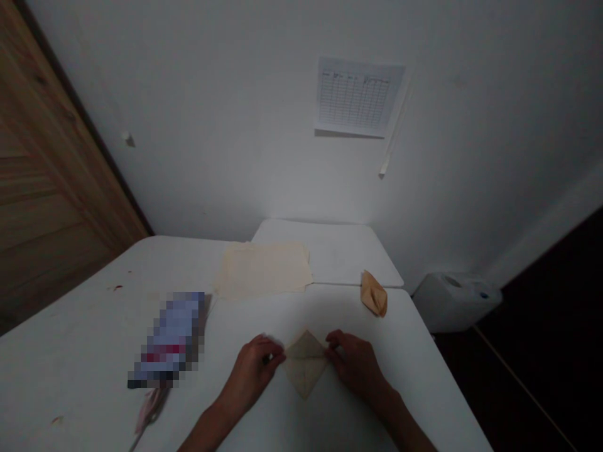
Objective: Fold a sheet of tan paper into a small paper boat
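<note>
A small diamond-shaped piece of folded paper (305, 370) lies on the white table in front of me, with creases across its middle. My left hand (257, 364) pinches its left corner between thumb and fingers. At the opposite corner, my right hand (353, 361) has its fingers closed on the paper's edge. Beyond my right hand sits a folded brown paper shape (374, 295). Farther back, a stack of cream paper sheets (266, 270) lies flat.
A pixelated blue object (174, 333) with a pinkish strap (151, 405) lies on the table (85, 345) at left. A white plastic jug (456, 301) stands beyond the table's right edge. A printed sheet (360, 97) hangs on the wall; a wooden door (51, 144) is at left.
</note>
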The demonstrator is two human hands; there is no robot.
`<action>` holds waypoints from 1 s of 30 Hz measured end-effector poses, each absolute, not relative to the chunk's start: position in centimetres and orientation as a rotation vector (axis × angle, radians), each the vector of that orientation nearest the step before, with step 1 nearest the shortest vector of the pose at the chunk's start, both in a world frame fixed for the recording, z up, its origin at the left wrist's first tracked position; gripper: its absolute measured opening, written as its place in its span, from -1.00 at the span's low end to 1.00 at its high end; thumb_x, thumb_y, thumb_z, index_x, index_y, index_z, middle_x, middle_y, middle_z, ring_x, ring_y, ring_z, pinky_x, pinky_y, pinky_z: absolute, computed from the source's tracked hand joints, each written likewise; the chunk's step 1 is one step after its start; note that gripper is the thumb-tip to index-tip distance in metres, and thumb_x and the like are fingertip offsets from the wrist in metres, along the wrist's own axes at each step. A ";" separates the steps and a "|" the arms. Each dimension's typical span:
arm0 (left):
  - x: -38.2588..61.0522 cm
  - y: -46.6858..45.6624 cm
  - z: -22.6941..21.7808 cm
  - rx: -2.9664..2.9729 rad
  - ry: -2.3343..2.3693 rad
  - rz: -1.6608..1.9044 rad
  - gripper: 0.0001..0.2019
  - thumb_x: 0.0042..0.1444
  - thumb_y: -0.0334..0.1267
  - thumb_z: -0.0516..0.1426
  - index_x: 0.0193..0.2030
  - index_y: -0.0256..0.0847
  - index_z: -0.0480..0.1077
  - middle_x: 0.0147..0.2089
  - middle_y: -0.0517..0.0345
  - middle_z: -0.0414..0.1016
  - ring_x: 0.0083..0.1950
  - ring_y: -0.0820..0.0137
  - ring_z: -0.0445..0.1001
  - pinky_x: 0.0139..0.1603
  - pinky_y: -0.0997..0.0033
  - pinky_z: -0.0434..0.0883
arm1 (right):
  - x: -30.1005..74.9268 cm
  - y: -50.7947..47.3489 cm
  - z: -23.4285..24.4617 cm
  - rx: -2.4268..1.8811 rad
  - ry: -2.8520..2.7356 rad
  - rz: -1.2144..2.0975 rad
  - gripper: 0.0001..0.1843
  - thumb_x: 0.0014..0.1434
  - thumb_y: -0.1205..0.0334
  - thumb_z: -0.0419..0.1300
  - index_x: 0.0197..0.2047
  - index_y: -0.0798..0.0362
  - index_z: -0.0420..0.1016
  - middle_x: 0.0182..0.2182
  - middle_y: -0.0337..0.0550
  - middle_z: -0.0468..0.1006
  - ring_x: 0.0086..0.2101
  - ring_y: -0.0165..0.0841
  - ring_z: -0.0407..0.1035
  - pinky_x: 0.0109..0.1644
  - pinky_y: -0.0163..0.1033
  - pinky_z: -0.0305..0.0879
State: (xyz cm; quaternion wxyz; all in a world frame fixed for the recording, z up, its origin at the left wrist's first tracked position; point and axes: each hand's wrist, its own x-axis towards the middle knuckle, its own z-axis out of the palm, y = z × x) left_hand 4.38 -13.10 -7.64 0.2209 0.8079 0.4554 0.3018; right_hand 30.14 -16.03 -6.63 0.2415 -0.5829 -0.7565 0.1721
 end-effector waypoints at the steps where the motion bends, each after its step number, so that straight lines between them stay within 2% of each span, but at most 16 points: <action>1: 4.5 -13.2 -7.5 2.233 1.273 0.829 -0.82 0.19 -0.29 0.13 -0.42 -0.19 0.47 -0.42 0.16 0.47 -0.31 0.34 0.43 -0.27 0.37 0.33 | 30.0 -16.0 -6.6 -1.605 -2.065 0.461 -0.84 0.24 0.25 0.11 -0.09 -0.02 0.40 -0.28 -0.23 0.60 -0.23 -0.31 0.47 -0.11 -0.27 0.24; 6: 5.3 -13.5 -7.5 2.265 1.348 0.856 -0.76 0.24 -0.21 0.09 -0.45 -0.20 0.41 -0.44 0.15 0.44 -0.32 0.32 0.41 -0.26 0.36 0.30 | 29.5 -15.9 -6.7 -1.601 -2.063 0.428 -0.82 0.27 0.19 0.08 -0.08 -0.02 0.41 -0.31 -0.22 0.59 -0.27 -0.31 0.47 -0.18 -0.28 0.24; 18: 5.8 -13.3 -8.0 2.223 1.542 0.792 -0.81 0.15 -0.22 0.15 -0.47 -0.19 0.36 -0.46 0.18 0.40 -0.33 0.29 0.40 -0.27 0.34 0.27 | 28.8 -16.1 -7.4 -1.672 -1.905 0.401 -0.77 0.19 0.20 0.13 -0.06 -0.03 0.39 -0.40 -0.27 0.57 -0.34 -0.32 0.47 -0.20 -0.28 0.24; 25: 5.9 -13.5 -8.0 2.213 1.598 0.757 -0.81 0.13 -0.23 0.16 -0.48 -0.18 0.35 -0.45 0.17 0.40 -0.32 0.27 0.39 -0.28 0.34 0.25 | 28.7 -16.2 -7.5 -1.680 -1.928 0.348 -0.81 0.21 0.24 0.12 -0.09 -0.03 0.42 -0.38 -0.27 0.57 -0.34 -0.34 0.47 -0.24 -0.31 0.23; 30: 6.0 -13.6 -7.8 2.221 1.591 0.796 -0.84 0.12 -0.25 0.16 -0.47 -0.18 0.37 -0.45 0.18 0.40 -0.32 0.28 0.39 -0.28 0.35 0.25 | 28.5 -16.3 -7.8 -1.634 -2.022 0.180 -0.87 0.24 0.32 0.09 -0.22 -0.01 0.46 -0.32 -0.21 0.56 -0.29 -0.34 0.44 -0.22 -0.31 0.24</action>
